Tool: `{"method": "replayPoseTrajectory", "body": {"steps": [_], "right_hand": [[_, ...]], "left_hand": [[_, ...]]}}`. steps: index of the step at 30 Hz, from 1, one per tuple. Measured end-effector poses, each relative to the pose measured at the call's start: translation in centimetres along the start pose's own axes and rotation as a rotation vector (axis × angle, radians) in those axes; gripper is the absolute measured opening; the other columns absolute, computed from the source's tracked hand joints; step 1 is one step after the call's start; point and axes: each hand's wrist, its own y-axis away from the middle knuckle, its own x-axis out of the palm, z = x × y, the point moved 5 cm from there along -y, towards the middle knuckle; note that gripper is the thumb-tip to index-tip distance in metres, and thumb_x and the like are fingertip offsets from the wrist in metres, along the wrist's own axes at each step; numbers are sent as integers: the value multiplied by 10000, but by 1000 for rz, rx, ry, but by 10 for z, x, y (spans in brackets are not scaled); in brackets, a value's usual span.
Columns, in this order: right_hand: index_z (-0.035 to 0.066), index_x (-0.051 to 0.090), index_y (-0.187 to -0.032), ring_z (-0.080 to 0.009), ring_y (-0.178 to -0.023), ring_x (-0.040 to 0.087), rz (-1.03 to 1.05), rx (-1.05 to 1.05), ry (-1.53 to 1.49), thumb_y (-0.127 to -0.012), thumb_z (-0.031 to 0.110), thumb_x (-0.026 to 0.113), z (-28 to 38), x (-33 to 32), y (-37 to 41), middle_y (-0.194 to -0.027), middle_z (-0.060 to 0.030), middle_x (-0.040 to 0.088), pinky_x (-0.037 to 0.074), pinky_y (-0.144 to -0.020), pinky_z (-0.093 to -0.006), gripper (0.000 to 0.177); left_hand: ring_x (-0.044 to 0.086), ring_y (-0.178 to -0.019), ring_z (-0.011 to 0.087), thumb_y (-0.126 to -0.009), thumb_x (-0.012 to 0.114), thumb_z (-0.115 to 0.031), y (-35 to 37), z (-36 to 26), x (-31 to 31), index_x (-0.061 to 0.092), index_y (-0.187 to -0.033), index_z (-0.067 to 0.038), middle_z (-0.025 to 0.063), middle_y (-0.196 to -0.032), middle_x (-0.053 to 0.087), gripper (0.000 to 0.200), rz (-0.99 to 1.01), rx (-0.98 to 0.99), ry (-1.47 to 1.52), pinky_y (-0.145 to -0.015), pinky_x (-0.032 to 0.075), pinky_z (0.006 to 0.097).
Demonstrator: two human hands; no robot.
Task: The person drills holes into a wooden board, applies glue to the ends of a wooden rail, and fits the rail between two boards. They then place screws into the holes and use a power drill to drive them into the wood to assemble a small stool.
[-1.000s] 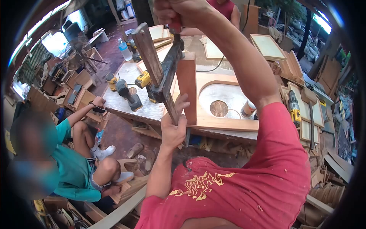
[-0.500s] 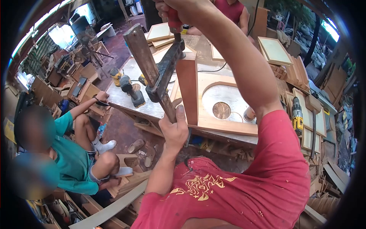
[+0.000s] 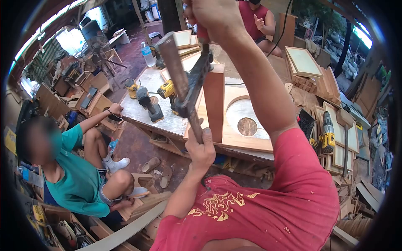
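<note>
"Can you read any words?"

"No. The red shirt (image 3: pixel 289 175) has curly gold marks (image 3: pixel 222 203) on its front, but I can't make out what they say. The clear plastic bottle (image 3: pixel 148 55) has a blue label, too small to read. I can't read a name on the yellow and black drill (image 3: pixel 166 89) or on the gray and black drill (image 3: pixel 150 104) either."

"Where is the long, dark metal clamp (image 3: pixel 194 85)?"

"In both hands, at the near side of the white tabletop (image 3: pixel 135 109). It is just left of the tall, flat, red-brown wooden board (image 3: pixel 215 102)."

"Which way does it point?"

"Its long bar slants. The top end goes to the far left, and the low end comes to the near right. A shorter arm sticks out to the far right, up to the red handle (image 3: pixel 202 34)."

"And the hands?"

"The left hand (image 3: pixel 201 151) has its grip closed around the low part of the bar, thumb along it. The right hand (image 3: pixel 215 16) has its grip closed on the red handle, partly cut off at the top."

"What's right of the board?"

"A pale wooden frame (image 3: pixel 247 142) with a rounded opening, lying flat."
</note>
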Motion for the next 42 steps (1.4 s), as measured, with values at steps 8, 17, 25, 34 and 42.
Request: {"method": "replayPoseTrajectory", "body": {"steps": [8, 17, 25, 34, 42], "right_hand": [[131, 451, -816, -89, -423, 380, 619, 304, -659, -1019, 430, 587, -13, -6, -10, -593, 28, 383, 316, -382, -256, 386], [70, 623, -1010, -95, -552, 543, 108, 142, -338, -1027, 516, 506, -18, -16, -6, -770, -21, 589, 452, -461, -250, 462], [141, 473, -850, -80, -431, 368, 384, 218, -373, -1017, 461, 570, -17, -4, -9, -592, 34, 369, 324, -389, -257, 374], [49, 579, -1039, -86, -543, 573, 76, 67, -273, -965, 389, 690, -33, -13, 2, -705, 2, 588, 461, -443, -251, 366], [28, 561, -1098, -69, -463, 503, 45, -122, -309, -1003, 434, 602, -36, -9, 8, -678, -13, 571, 399, -394, -232, 419]], "left_hand": [[470, -624, 73, -1035, 565, -230, -2, 11, 6, 665, -1150, 46, -8, -673, 517, 315, 238, -116, 98, -563, 369, 278], [521, -592, 101, -1039, 508, -223, 1, 14, 1, 581, -1232, 76, 20, -663, 544, 364, 134, 59, 87, -572, 435, 281], [523, -591, 143, -1049, 518, -362, 16, 30, 3, 648, -1146, 8, 59, -655, 530, 404, 275, -92, 132, -557, 419, 321], [470, -583, 112, -1059, 501, -380, 9, 32, 0, 667, -1111, 17, 39, -640, 513, 434, 256, -70, 145, -527, 371, 319], [411, -568, 74, -1057, 488, -449, 11, 35, 3, 667, -1098, 8, -29, -615, 442, 493, 268, -115, 179, -513, 310, 290]]}}
